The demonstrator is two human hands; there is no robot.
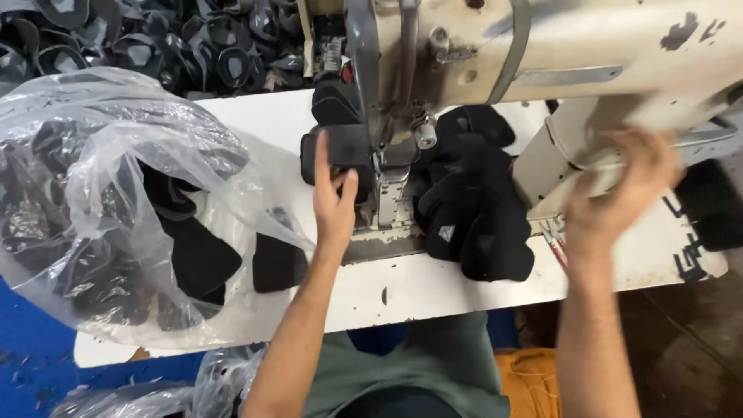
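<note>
From the head camera, looking down: a clear plastic bag [116, 201] lies on the left part of the white table [433, 290], its mouth open toward the middle. It is full of flat black fabric pieces, and one black piece [277, 263] lies half out of the opening on the table top. A second crumpled clear bag [155, 391] shows at the bottom left, below the table edge; what it holds cannot be made out.

The left hand [334, 203] reaches up to the cream sewing machine [542, 54]. Its fingers and thumb rest on a black fabric piece [340, 151] that lies under the needle area, just left of the metal presser foot [385, 174]; the grip is narrow, thumb and forefinger pinching the edge of the piece. The right hand [619, 193] is blurred, raised against the machine's upright column at the right; its fingers look spread, but whether it holds anything cannot be told.

Just right of the needle, a heap of sewn black pieces [472, 209] lies on the table, touching the machine base. Red-handled snips [556, 240] lie beside that heap.

Behind the table, at the top left, a large pile of dark shaped parts [155, 39] fills the background. The floor at the lower left is blue. The person wears a green shirt [418, 364].
</note>
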